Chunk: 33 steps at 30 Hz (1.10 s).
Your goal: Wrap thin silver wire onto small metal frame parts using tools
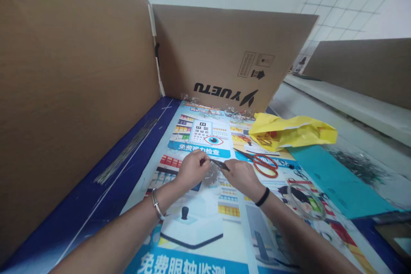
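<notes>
In the middle of the printed sheet, my left hand [195,167] is closed in a pinch, and whatever lies in its fingertips is too small to make out. My right hand [241,174] is wrapped round a pair of pliers [219,164]; their dark jaws point left and reach my left fingertips. The handles are hidden in my palm. Just below the jaws is a pale, see-through round thing [212,176], perhaps coiled thin wire. Scissors with orange-red handles [266,165] lie open beyond my right hand, their blades pointing left.
A cardboard wall [80,72] rises at left, another [224,51] behind. A bundle of straight wires [126,150] lies left. At right are a yellow bag [295,130], a clear ring [306,201], a teal sheet [340,184] and tangled wire [359,167]. Wire scraps [237,113] line the back.
</notes>
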Each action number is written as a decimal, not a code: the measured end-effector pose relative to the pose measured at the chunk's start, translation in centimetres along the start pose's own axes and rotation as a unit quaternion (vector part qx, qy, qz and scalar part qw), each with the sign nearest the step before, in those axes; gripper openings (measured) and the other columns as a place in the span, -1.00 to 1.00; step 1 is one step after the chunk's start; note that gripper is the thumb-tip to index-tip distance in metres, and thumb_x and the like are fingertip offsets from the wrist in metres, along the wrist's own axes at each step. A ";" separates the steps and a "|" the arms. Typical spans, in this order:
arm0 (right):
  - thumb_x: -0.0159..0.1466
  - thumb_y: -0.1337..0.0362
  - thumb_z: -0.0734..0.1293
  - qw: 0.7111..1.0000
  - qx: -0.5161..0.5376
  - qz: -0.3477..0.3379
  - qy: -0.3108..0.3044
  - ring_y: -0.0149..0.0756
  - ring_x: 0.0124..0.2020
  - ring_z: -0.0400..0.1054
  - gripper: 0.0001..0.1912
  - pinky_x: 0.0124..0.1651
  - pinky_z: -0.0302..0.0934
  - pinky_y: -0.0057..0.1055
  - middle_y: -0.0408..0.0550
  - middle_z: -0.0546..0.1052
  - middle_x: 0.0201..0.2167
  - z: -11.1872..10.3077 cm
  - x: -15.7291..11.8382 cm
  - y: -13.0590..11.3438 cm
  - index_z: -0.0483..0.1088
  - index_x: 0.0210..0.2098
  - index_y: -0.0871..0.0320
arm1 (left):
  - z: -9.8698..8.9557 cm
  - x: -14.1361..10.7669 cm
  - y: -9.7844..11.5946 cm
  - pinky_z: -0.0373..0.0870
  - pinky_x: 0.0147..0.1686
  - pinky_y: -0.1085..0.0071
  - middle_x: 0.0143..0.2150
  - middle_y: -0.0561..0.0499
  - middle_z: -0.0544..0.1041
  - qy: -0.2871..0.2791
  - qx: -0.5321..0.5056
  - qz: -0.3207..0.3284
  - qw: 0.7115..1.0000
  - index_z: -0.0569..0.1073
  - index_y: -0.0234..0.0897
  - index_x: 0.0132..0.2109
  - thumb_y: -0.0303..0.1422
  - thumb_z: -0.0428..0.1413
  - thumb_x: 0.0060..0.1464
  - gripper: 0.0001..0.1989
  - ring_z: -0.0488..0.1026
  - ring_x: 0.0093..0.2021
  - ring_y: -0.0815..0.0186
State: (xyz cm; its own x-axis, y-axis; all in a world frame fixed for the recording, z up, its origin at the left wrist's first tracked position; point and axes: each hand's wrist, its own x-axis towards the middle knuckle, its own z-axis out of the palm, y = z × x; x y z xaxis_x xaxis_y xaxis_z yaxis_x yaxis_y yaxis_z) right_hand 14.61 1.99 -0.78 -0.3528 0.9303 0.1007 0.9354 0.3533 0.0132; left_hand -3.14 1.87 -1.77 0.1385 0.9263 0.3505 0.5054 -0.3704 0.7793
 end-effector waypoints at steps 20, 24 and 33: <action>0.08 0.14 0.23 0.909 0.382 -0.028 -0.164 -0.51 -0.60 -0.01 -0.70 -0.58 -0.16 -0.53 -0.27 0.11 -0.68 0.2 0.5 2.0 0.13 -0.64 0.17 | -0.5 0.2 0.1 -0.01 -0.55 0.51 -0.61 0.17 0.19 -0.164 -0.292 -0.161 0.928 0.32 -0.34 -0.51 -0.29 0.10 -0.13 -0.81 0.07 -0.59 0.50; 0.08 0.15 0.23 0.917 0.360 -0.027 -0.171 -0.50 -0.60 0.01 -0.71 -0.58 -0.16 -0.53 -0.26 0.13 -0.67 -0.2 0.6 1.9 0.13 -0.64 0.17 | -0.6 0.3 0.5 -0.03 -0.55 0.51 -0.61 0.16 0.18 -0.168 -0.302 -0.171 0.923 0.30 -0.34 -0.51 -0.28 0.11 -0.14 -0.80 0.06 -0.59 0.50; 0.15 0.11 0.19 0.966 0.232 -0.033 -0.106 -0.46 -0.57 0.11 -0.69 -0.53 -0.14 -0.50 -0.20 0.26 -0.65 -0.1 0.5 1.9 0.22 -0.62 0.16 | -0.2 0.4 -1.0 0.06 -0.50 0.51 -0.56 0.13 0.26 -0.155 -0.236 -0.130 0.951 0.35 -0.34 -0.47 -0.31 0.07 -0.09 -0.84 0.14 -0.55 0.48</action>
State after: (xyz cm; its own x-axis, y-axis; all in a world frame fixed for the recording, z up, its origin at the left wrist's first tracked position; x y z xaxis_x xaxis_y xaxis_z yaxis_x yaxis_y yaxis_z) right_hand 16.24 3.16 -0.58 -0.4546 0.8859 -0.0924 0.8167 0.3732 -0.4402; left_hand -3.79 2.59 -2.33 0.3417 0.9398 0.0020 0.1290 -0.0491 0.9904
